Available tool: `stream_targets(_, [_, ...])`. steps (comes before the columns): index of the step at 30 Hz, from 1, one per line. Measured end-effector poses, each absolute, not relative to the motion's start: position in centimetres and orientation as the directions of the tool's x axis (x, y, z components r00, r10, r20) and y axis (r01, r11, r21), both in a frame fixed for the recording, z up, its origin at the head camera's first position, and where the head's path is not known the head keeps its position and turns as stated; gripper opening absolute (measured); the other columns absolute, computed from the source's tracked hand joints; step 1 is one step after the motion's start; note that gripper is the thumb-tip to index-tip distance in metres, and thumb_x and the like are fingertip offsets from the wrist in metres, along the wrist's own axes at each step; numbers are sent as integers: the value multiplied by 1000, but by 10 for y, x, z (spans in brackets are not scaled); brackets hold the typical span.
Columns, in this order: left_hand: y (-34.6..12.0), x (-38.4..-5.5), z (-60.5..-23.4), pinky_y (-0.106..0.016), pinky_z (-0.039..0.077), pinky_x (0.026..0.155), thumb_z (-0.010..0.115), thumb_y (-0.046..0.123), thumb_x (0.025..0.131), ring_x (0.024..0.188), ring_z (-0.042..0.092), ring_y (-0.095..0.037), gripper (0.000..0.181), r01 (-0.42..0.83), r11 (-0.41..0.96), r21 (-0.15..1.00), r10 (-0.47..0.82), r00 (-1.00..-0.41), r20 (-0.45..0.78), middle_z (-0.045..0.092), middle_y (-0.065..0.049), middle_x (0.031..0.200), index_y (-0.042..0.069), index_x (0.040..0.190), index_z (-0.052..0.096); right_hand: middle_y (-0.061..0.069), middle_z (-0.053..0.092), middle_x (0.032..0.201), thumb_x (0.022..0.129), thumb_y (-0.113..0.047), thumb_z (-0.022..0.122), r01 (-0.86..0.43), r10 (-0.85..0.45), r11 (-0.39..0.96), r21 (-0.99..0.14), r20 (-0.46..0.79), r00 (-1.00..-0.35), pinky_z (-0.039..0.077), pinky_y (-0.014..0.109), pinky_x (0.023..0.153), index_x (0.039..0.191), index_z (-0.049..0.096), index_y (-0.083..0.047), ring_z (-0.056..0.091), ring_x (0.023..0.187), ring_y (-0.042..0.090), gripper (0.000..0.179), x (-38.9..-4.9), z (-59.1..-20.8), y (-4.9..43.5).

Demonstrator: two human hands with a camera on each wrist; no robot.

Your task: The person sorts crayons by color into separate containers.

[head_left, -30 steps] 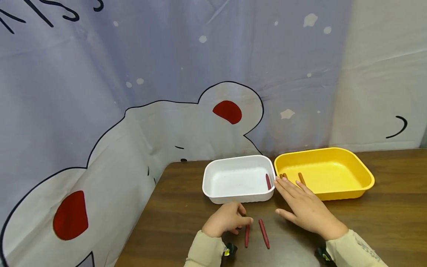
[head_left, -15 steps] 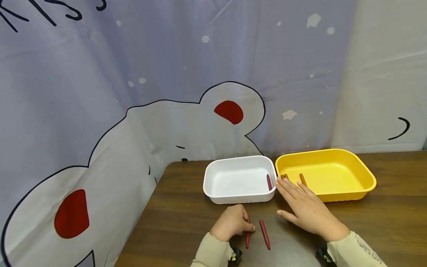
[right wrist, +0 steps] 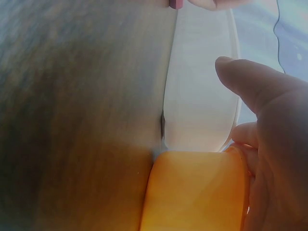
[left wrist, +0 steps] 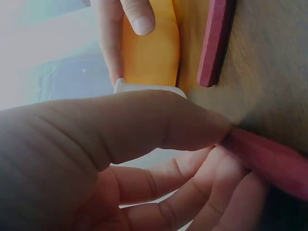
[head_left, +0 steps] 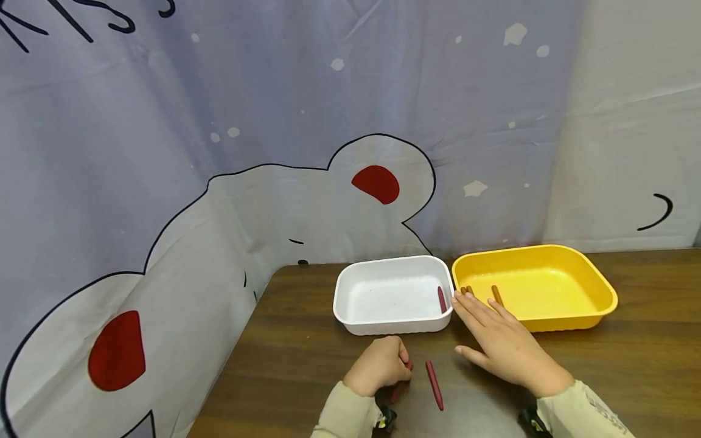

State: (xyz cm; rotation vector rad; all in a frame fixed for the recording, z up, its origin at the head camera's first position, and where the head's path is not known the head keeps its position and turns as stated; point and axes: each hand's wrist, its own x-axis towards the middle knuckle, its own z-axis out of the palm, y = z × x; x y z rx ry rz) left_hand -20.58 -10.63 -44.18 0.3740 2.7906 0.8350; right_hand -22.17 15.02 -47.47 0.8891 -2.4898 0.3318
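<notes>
Between thumb and fingers, my left hand (head_left: 379, 367) pinches one end of a dark red crayon (left wrist: 269, 161), which slants in the head view. To its right on the table lies another dark red crayon (head_left: 434, 385). My right hand (head_left: 506, 350) has straight fingers, their tips at the near rims where the white tray (head_left: 369, 327) and the yellow tray (head_left: 575, 321) meet. A red crayon (head_left: 441, 299) is inside the white tray at its right end. Several brown crayons (head_left: 496, 294) lie in the yellow tray, partly hidden by the right hand.
Both trays stand side by side on a brown wooden table (head_left: 285, 377). A printed curtain (head_left: 296, 207) hangs behind the table and along its left side.
My left hand has moved slightly right and closed on the nearer crayon, which has turned from upright to slanted in the head view. The right hand stays in place.
</notes>
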Motion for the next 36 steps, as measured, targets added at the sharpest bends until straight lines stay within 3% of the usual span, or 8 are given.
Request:
stream_targets(15, [-122, -215, -429, -20, 44, 54, 66, -5, 82, 58, 54, -8, 12, 131, 564, 816, 388, -914, -122, 63, 0, 75, 4, 90, 65, 17, 43, 156, 89, -43, 76, -649, -536, 758, -68, 502, -678, -7, 24, 121, 151, 45, -2, 45, 141, 35, 81, -223, -475, 151])
stream_targets(19, [-125, -219, -428, -25, 54, 62, 65, -3, 89, 69, 62, -11, 9, 60, 446, 893, 399, -906, -139, 71, -13, 84, -4, 98, 65, 17, 44, 156, 88, -42, 76, -651, -537, 756, -66, 506, -675, -8, 23, 120, 150, 46, -1, 44, 141, 34, 81, -222, -475, 151])
stream_targets(23, [-125, -224, -427, -33, 60, 74, 63, -3, 95, 80, 68, -15, 18, -26, 272, 962, 418, -897, -142, 71, -26, 95, -13, 110, 61, 17, 45, 155, 87, -41, 77, -654, -540, 754, -61, 511, -669, -9, 23, 120, 149, 47, 0, 45, 140, 35, 81, -223, -475, 152])
stream_targets(36, [-120, -236, -436, -41, 60, 85, 56, 0, 97, 90, 70, -23, 28, -82, -9, 997, 367, -927, -73, 69, -21, 103, -13, 121, 57, 18, 44, 155, 87, -41, 77, -650, -539, 756, -76, 490, -685, -13, 21, 118, 150, 46, 0, 45, 139, 38, 81, -222, -474, 150])
